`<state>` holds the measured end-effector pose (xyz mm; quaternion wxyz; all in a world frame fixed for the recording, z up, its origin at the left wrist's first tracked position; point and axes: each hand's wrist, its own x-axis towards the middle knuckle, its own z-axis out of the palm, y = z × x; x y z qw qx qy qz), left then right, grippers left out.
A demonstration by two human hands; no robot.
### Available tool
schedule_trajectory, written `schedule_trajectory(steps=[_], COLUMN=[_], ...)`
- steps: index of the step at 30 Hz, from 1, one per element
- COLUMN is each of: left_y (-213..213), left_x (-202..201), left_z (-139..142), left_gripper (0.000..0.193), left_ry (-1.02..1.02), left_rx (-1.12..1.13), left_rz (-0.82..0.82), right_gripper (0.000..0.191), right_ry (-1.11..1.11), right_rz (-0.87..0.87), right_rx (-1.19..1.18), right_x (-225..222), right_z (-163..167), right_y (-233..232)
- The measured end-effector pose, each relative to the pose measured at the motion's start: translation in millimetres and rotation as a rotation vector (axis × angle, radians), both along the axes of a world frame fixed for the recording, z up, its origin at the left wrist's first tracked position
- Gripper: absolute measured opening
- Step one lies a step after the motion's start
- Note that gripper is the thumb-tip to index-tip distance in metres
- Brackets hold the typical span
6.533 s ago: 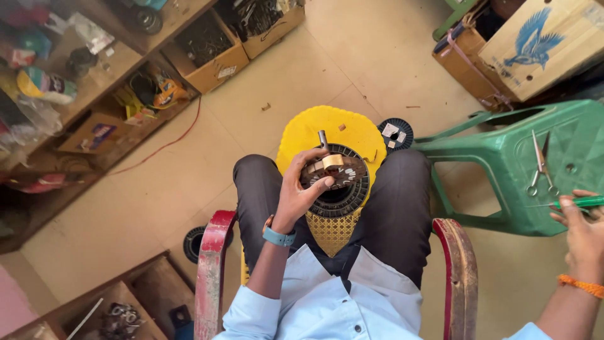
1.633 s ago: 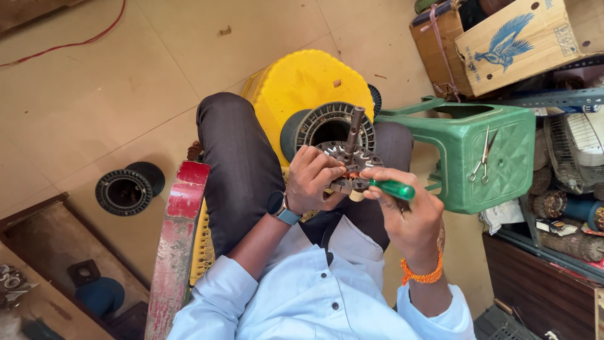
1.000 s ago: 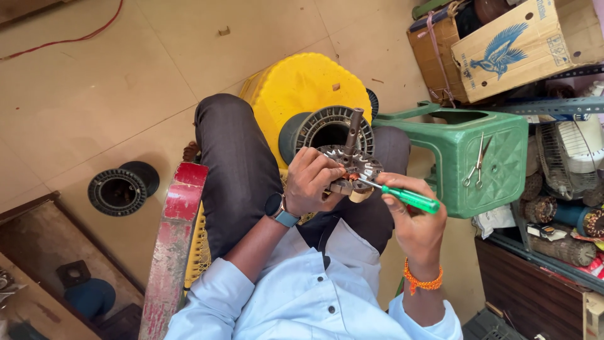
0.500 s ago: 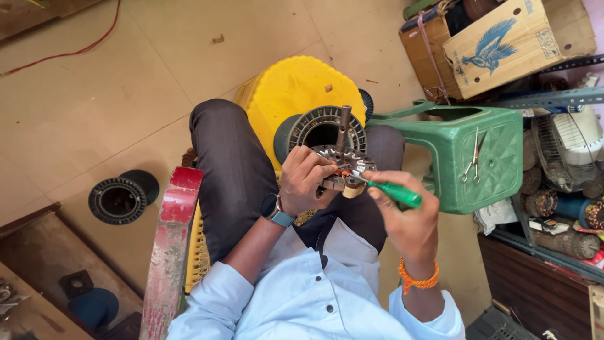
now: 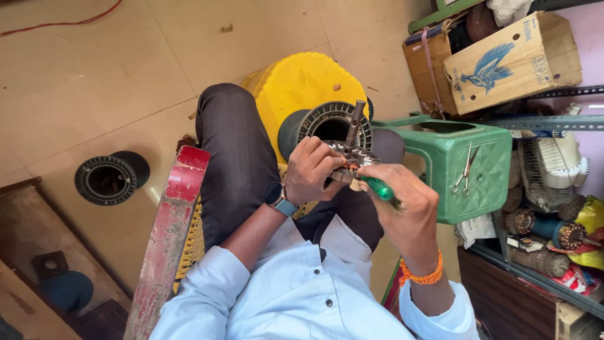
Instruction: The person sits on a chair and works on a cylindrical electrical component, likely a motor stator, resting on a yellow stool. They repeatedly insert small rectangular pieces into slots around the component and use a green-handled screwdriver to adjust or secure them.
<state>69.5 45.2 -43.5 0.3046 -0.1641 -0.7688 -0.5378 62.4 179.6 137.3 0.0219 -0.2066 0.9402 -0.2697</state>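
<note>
Over the lap, the left hand (image 5: 314, 170) wraps its fingers around a round metal motor part (image 5: 352, 157), steadying it with its steel shaft pointing up. The right hand (image 5: 406, 204) grips a green-handled screwdriver (image 5: 377, 187), tip pressed into the copper windings. Behind sit a ribbed black spool (image 5: 327, 123), a yellow plastic stool (image 5: 296, 88), and a green stool (image 5: 472, 170) carrying scissors (image 5: 464, 169).

Held motor stator (image 5: 352, 157), green-handled screwdriver (image 5: 376, 187)

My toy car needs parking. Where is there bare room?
Bare tan floor between the yellow plastic stool and black ribbed ring. The green plastic stool holds only scissors. Crowded: metal shelves at right.
</note>
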Motion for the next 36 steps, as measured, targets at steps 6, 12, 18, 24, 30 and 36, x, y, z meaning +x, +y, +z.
schedule_trajectory(steps=[6,12,18,24,30,36], left_y=[1,1,3,3,4,4], left_x=[-1,1,2,2,3,4], left_z=[1,-1,-5,-3,-7,-10], left_gripper=[0.034,0.035,0.034,0.036,0.034,0.033], left_ry=[0.005,0.002,-0.017,-0.019,-0.013,-0.027], left_rx=[0.016,0.006,0.016,0.028,0.031,0.013], left_rz=[0.010,-0.006,-0.001,0.003,0.004,0.008], right_gripper=[0.019,0.022,0.026,0.023,0.025,0.024], right_ry=[-0.067,-0.216,-0.243,-0.170,-0.097,-0.125], right_rz=[-0.157,-0.431,-0.430,-0.347,-0.290,-0.271], right_rx=[-0.211,-0.458,-0.455,-0.446,-0.631,-0.581], right_x=[8,24,18,21,32,31], right_z=[-19,-41,-42,-44,-53,-53], right_y=[18,33,36,43,62,60])
